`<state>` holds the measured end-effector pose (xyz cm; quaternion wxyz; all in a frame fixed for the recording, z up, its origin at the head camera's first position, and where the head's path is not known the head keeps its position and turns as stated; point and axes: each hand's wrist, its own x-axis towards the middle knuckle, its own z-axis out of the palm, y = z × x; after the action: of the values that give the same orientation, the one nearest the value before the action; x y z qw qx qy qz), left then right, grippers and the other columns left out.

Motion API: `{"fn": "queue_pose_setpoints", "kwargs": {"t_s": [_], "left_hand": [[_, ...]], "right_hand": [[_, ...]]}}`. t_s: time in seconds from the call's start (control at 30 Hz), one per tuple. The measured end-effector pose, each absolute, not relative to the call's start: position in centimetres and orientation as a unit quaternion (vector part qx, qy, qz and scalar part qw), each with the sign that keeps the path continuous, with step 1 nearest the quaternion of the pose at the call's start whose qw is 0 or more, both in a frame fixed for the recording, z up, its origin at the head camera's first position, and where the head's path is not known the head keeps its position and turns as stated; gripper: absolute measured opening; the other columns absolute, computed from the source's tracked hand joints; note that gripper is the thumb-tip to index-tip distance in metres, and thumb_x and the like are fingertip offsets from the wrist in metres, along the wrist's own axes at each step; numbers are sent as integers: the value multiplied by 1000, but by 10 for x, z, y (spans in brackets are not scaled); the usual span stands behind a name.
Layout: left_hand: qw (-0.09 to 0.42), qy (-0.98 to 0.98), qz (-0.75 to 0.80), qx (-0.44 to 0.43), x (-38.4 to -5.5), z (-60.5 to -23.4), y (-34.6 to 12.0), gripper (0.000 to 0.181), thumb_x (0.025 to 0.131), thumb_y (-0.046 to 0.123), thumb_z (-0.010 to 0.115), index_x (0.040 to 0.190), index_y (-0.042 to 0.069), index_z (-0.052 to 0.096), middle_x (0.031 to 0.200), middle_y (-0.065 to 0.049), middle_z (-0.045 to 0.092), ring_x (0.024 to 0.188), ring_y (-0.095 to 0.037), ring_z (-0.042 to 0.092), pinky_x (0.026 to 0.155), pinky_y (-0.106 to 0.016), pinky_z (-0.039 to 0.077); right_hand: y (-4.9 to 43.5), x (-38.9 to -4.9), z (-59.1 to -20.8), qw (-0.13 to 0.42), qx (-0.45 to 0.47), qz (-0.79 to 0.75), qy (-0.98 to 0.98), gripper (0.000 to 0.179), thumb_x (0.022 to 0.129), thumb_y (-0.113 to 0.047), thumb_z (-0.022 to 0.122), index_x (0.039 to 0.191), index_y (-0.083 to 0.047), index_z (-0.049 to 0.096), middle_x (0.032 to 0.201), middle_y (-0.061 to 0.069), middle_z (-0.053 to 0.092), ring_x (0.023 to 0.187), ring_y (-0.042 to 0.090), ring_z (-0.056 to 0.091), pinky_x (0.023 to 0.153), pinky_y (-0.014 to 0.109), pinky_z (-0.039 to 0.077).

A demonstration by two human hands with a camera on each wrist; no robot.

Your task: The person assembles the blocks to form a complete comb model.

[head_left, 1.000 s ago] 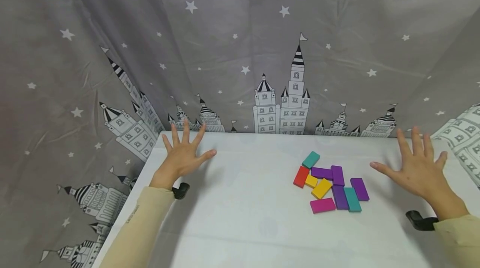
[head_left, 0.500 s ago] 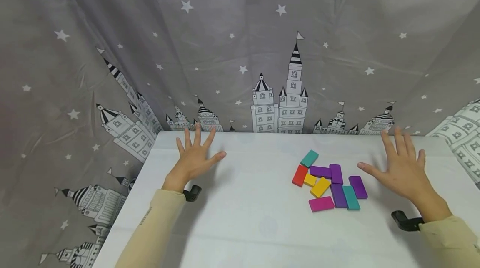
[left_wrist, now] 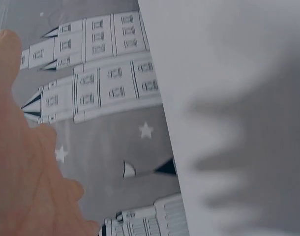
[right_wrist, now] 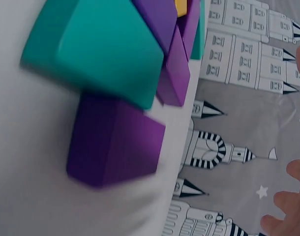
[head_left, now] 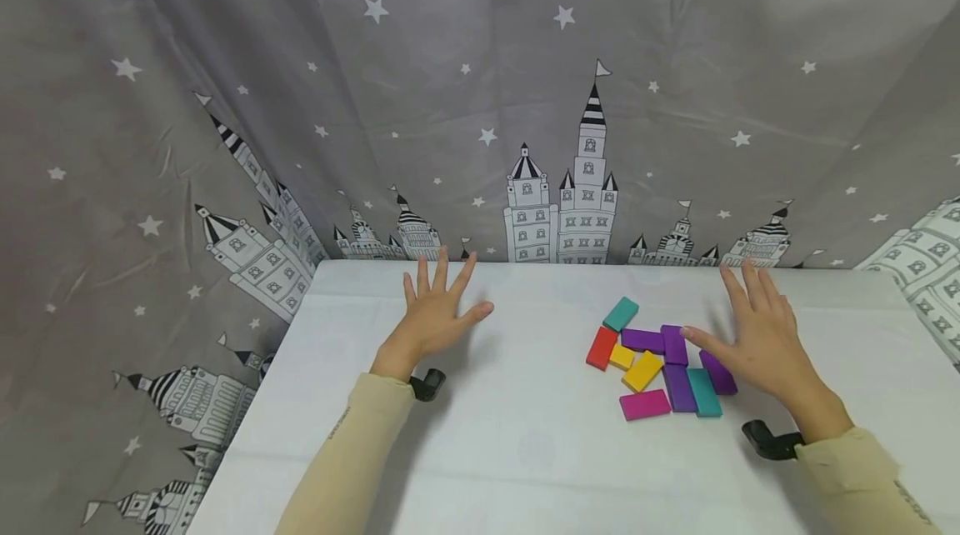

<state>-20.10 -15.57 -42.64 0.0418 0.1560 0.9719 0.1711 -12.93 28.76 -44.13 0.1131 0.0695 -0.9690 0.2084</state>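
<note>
I look forward and down over the table [head_left: 510, 452] from the head, while both wrist views face the curtain [head_left: 450, 43] from nearer, the right's upper-left blocks [head_left: 643, 372] shared with the head view.

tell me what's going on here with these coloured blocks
A person's left hand and right hand are above a white table, fingers extended, and neither holds anything. The right hand is near the right side of the coloured blocks, while the left hand is well off to their left. The blocks lie in a loose cluster on the table.
</note>
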Motion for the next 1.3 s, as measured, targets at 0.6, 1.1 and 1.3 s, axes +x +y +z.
{"fn": "queue_pose_setpoints", "kwargs": {"t_s": [0.6, 1.1, 1.3], "left_hand": [[79, 951, 204, 221, -198, -455, -89, 80, 99, 65, 39, 163, 29, 7, 168, -16, -3, 152, -44, -5, 118, -67, -5], [107, 938, 209, 254, -198, -472, -50, 75, 102, 62, 37, 163, 28, 12, 169, -14, 4, 153, -42, -1, 120, -65, -2], [114, 936, 198, 268, -207, -474, -34, 69, 104, 57, 34, 163, 28, 14, 169, -13, 7, 154, -40, 1, 121, -63, 0]], "right_hand": [[238, -140, -452, 31, 68, 253, -964, 100, 87, -46, 73, 158, 1, 19, 159, 32, 21, 145, 54, 17, 109, 78, 18], [202, -141, -463, 1, 71, 285, -956, 81, 92, -34, 71, 153, 2, 33, 150, 29, 39, 139, 50, 30, 111, 71, 26], [191, -138, -467, 13, 85, 277, -957, 69, 90, -31, 74, 144, 3, 48, 142, 30, 47, 134, 49, 38, 107, 70, 35]]}}
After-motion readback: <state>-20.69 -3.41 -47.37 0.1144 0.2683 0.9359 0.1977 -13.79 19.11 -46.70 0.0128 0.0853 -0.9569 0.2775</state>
